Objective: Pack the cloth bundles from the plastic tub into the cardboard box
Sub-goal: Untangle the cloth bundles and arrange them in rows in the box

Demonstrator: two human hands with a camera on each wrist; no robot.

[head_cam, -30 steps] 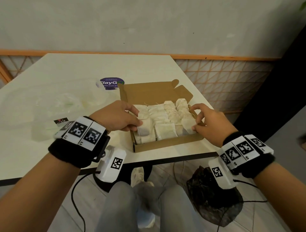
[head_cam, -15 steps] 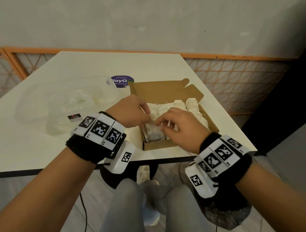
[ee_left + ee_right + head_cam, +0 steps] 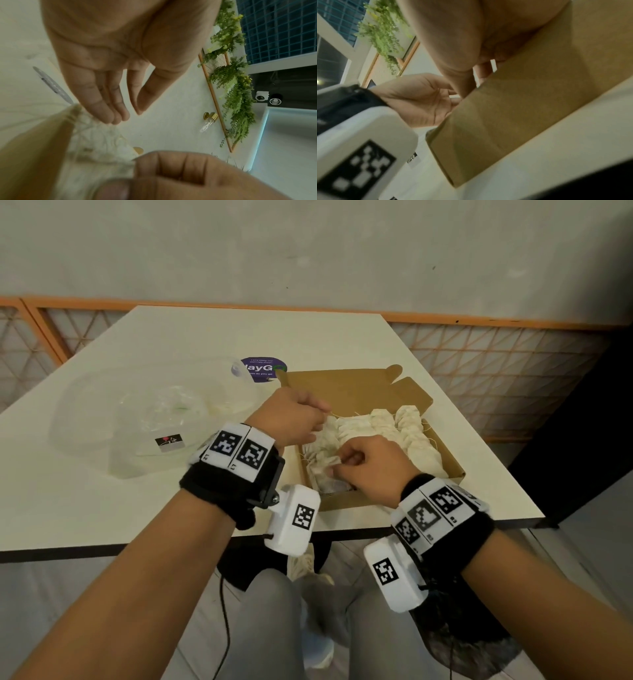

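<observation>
A person sits at a pale table [image 3: 171, 508], both bare hands reaching into an open cardboard box [image 3: 448, 460] near the table's front right corner. The box's lid flap stands open at the far side. Inside lie cream-coloured cloth bundles [image 3: 383, 422], packed close together in rows, with thin strings trailing from some.

The right hand [image 3: 371, 465] is over the near left part of the box, fingers curled, thumb and fingertips pinching a crumpled bundle [image 3: 322, 463] that lies among the others. From the head view the hand covers much of the box's near rows.

The left hand [image 3: 291, 416] is at the box's left wall, above the far left bundles. In the left wrist view its fingers [image 3: 102, 102] are straight and pressed together, pointing down toward the cloth, with the thumb tip just beside the forefinger; whether a string is caught between them cannot be told. It hides the box's far left corner from the head view.

To the left of the box, just beside it, sits a clear plastic tub [image 3: 137, 422] with a small label on its near side. What it holds is too faint to make out. Behind it a round purple sticker [image 3: 263, 369] lies on the table, partly hidden by the tub's rim.

Both wrists wear black bands with white marker blocks. An orange-framed lattice panel [image 3: 496, 371] runs along the wall behind the table. Under the table edge are the person's grey-trousered legs and a dark bag [image 3: 462, 638] on the floor.
</observation>
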